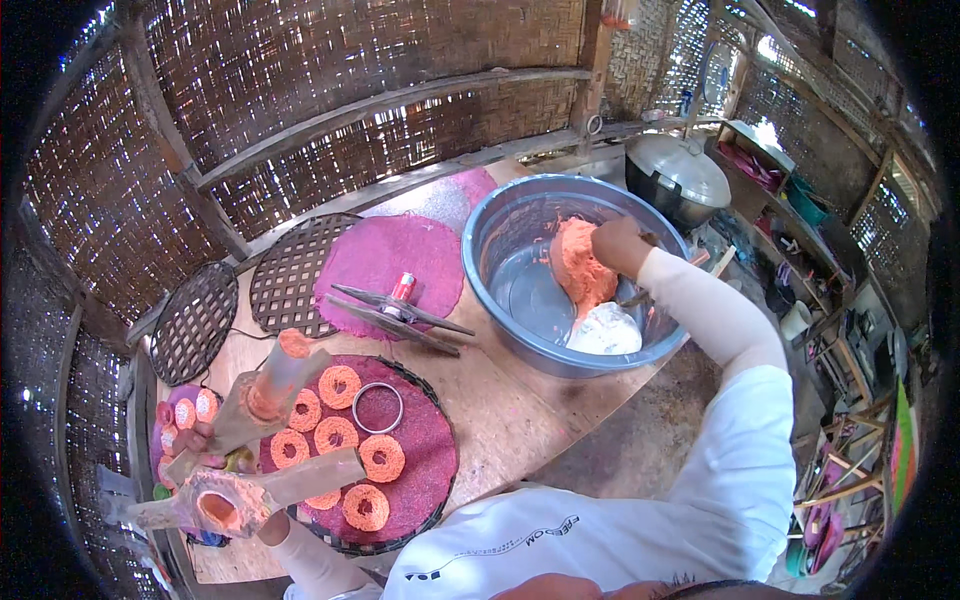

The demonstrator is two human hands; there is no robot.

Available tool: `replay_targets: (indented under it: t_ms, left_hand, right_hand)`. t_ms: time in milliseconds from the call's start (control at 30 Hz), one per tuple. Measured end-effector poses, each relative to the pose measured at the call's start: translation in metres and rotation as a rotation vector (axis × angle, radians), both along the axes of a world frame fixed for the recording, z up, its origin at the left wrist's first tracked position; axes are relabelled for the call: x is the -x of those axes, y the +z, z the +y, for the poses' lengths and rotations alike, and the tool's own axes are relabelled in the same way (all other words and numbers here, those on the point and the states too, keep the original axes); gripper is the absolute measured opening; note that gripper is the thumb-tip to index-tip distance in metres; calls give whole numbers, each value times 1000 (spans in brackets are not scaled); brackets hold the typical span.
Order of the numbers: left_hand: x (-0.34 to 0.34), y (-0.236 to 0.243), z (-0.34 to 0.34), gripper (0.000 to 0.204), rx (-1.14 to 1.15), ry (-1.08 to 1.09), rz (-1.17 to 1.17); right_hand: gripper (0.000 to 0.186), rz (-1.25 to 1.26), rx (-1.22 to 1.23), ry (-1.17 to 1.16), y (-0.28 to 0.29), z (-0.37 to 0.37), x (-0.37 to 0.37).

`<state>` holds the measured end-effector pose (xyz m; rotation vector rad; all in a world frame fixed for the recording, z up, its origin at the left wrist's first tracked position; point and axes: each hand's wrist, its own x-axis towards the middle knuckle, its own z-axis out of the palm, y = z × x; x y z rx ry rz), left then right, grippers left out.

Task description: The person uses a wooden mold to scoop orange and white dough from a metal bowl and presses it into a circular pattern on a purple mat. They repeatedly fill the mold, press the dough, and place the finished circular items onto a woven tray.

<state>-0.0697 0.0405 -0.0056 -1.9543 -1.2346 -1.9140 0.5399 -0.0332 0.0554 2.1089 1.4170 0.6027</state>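
A bare wooden tabletop (510, 400) carries the work. On its right end stands a large blue-grey basin (490, 250). Beside the basin lies a magenta round mat (385, 255), with two dark woven trays (290, 275) further left. Nearer the person sits a round tray (435, 450) lined in magenta, bearing orange rings.

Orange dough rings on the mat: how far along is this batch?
Done: about seven orange dough rings lie on the magenta cloth over the round woven tray, beside a metal ring. In hand: the left hand holds the wooden press, while the right hand digs into the orange dough in the metal basin. Left: a large lump of dough remains; another cloth lies bare of rings.
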Motion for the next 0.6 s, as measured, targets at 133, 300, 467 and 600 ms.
replay_targets:
  t_ms: [133, 300, 467, 600]
  left_hand:
    - [17, -10, -4, 55, 3, 134, 140]
    - [26, -21, -1, 59, -4, 253, 276]
    - [34, -30, 7, 64, -5, 336, 411]
    - [36, -34, 10, 68, -1, 378, 495]
  right_hand:
    - [16, 49, -24, 64, 61, 2, 12]
    - [17, 78, -4, 111, 65, 51, -35]
    - [22, 69, 102, 34, 27, 85, -87]
    - [23, 86, 188, 150, 14, 98, -91]
